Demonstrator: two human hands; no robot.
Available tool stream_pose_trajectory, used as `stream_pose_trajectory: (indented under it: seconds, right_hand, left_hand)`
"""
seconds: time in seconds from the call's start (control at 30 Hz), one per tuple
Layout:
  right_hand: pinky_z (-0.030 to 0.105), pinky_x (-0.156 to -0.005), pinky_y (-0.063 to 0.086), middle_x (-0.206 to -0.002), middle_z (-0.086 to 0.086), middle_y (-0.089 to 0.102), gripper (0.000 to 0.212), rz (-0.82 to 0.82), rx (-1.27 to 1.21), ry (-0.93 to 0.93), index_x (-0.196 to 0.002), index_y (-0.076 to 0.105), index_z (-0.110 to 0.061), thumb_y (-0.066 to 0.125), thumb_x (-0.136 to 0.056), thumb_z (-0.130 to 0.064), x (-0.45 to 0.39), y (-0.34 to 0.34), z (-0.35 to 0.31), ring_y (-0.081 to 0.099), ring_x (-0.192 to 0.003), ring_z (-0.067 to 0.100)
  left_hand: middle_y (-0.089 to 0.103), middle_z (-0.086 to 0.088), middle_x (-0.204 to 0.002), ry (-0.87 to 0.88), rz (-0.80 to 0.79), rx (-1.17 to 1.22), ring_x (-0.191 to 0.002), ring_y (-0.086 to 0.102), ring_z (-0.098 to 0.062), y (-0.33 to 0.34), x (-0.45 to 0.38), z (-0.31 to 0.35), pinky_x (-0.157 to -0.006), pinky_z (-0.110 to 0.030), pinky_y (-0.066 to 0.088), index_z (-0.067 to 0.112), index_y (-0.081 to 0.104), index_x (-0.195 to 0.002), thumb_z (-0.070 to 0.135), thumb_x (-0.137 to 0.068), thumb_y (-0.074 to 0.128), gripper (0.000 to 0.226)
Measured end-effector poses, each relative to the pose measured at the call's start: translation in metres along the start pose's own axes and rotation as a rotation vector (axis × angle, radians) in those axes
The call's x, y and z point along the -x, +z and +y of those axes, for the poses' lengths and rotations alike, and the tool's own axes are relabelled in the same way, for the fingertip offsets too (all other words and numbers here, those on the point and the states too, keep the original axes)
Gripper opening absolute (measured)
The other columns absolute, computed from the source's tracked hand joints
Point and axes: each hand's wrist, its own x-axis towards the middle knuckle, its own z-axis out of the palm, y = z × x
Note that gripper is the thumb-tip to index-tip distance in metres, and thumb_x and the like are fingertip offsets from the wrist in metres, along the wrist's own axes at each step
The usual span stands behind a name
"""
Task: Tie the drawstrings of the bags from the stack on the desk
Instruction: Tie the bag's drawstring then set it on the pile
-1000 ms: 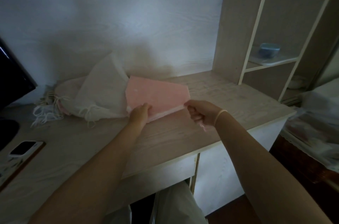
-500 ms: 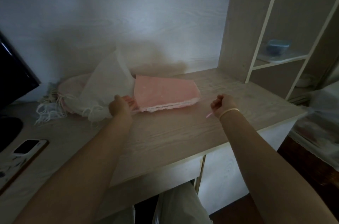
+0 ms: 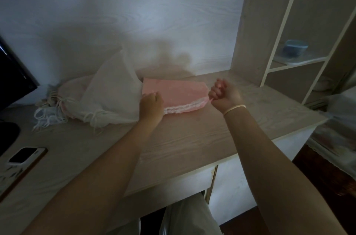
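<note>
Right grip (image 3: 223, 93) fisted on drawstring (image 3: 210, 100) | left grip (image 3: 152, 104) on pink bag (image 3: 179, 93)

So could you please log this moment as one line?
left hand: on pink bag | right hand: gripping drawstring | unknotted

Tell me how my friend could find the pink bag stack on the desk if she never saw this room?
Start at the long pale wooden desk against the white wall. Near its back edge, between the two hands, lies the flat pink bag stack, just right of a heap of see-through white bags. It is the only pink, neatly squared pile, with a white frilly edge facing the person.
</note>
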Motion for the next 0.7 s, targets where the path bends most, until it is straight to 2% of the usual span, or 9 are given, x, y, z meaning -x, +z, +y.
stream_pose_trajectory:
  seconds: [0.07, 0.17, 0.27, 0.33, 0.4, 0.47, 0.57, 0.6, 0.7]
  right_hand:
    - [0.019, -0.033, 0.013, -0.039, -0.005, 0.025, 0.034, -0.084, -0.027, 0.009, -0.075, 0.056, -0.015, 0.044, -0.098, -0.037, 0.001, 0.004, 0.004, 0.017, -0.030, 0.009]
    - [0.019, -0.035, 0.012, -0.040, -0.006, 0.024, 0.035, -0.153, -0.105, -0.004, -0.075, 0.063, -0.017, 0.050, -0.095, -0.042, 0.005, 0.017, 0.012, 0.016, -0.031, 0.009]
    - [0.019, -0.037, 0.019, -0.046, -0.003, 0.036, 0.042, -0.148, -0.083, -0.003, -0.092, 0.068, -0.011, 0.037, -0.101, -0.038, 0.003, 0.026, 0.018, 0.024, -0.034, 0.010]
    - [0.022, -0.045, 0.031, -0.053, 0.002, 0.048, 0.052, -0.098, 0.041, -0.042, -0.102, 0.065, -0.005, 0.025, -0.103, -0.039, -0.004, 0.025, 0.017, 0.037, -0.041, 0.013]
    - [0.026, -0.053, 0.039, -0.060, 0.007, 0.052, 0.060, 0.024, 0.249, -0.115, -0.101, 0.064, -0.001, 0.019, -0.104, -0.041, -0.011, 0.016, 0.013, 0.044, -0.051, 0.017]
    - [0.028, -0.056, 0.041, -0.063, 0.008, 0.051, 0.062, 0.166, 0.585, -0.230, -0.094, 0.067, 0.000, 0.021, -0.104, -0.041, -0.018, 0.004, 0.014, 0.045, -0.055, 0.018]
    - [0.030, -0.065, 0.041, -0.068, 0.008, 0.056, 0.060, 0.210, 1.151, -0.349, -0.075, 0.067, -0.008, 0.024, -0.102, -0.039, -0.021, -0.009, 0.025, 0.051, -0.063, 0.021]
    - [0.032, -0.071, 0.043, -0.075, 0.012, 0.060, 0.057, 0.223, 1.317, -0.386, -0.076, 0.067, -0.006, 0.027, -0.102, -0.038, -0.023, -0.015, 0.028, 0.055, -0.072, 0.026]
    - [0.038, -0.089, 0.048, -0.104, 0.024, 0.064, 0.048, 0.309, 1.650, -0.441, -0.101, 0.065, -0.001, 0.029, -0.102, -0.032, -0.026, -0.036, 0.022, 0.062, -0.097, 0.036]
  left_hand:
    - [0.065, -0.028, -0.087, 0.065, 0.000, -0.095, -0.091, 0.057, -0.039, 0.002, 0.002, 0.001, -0.083, -0.044, 0.042, -0.008, 0.064, -0.080, 0.026, -0.085, 0.022, 0.055]
    - [0.067, -0.028, -0.090, 0.113, -0.031, -0.178, -0.093, 0.058, -0.042, 0.003, 0.006, 0.003, -0.086, -0.047, 0.043, -0.007, 0.067, -0.084, 0.024, -0.087, 0.022, 0.055]
    - [0.069, -0.025, -0.094, 0.188, -0.029, -0.234, -0.096, 0.057, -0.041, 0.007, 0.006, 0.001, -0.087, -0.046, 0.043, -0.002, 0.070, -0.089, 0.026, -0.088, 0.023, 0.055]
    - [0.067, -0.024, -0.096, 0.137, -0.001, -0.258, -0.097, 0.056, -0.038, 0.004, 0.001, -0.005, -0.086, -0.042, 0.044, 0.004, 0.071, -0.092, 0.032, -0.093, 0.023, 0.056]
    - [0.066, -0.024, -0.095, 0.081, 0.036, -0.278, -0.098, 0.055, -0.036, -0.002, -0.004, -0.010, -0.085, -0.041, 0.043, 0.006, 0.071, -0.093, 0.034, -0.095, 0.023, 0.056]
    - [0.068, -0.023, -0.088, 0.131, 0.027, -0.297, -0.095, 0.055, -0.035, -0.003, -0.008, -0.011, -0.083, -0.042, 0.042, 0.003, 0.071, -0.090, 0.036, -0.088, 0.014, 0.066]
    - [0.065, -0.021, -0.078, 0.192, 0.017, -0.338, -0.091, 0.054, -0.033, 0.001, -0.009, -0.004, -0.078, -0.042, 0.039, 0.004, 0.070, -0.087, 0.036, -0.086, 0.013, 0.065]
    - [0.063, -0.021, -0.077, 0.208, 0.021, -0.345, -0.090, 0.053, -0.033, 0.001, -0.010, -0.004, -0.077, -0.041, 0.037, 0.005, 0.069, -0.086, 0.034, -0.087, 0.016, 0.061]
    - [0.060, -0.023, -0.081, 0.193, 0.044, -0.338, -0.089, 0.053, -0.035, -0.006, -0.014, -0.019, -0.077, -0.040, 0.038, 0.003, 0.068, -0.083, 0.022, -0.088, 0.028, 0.044]
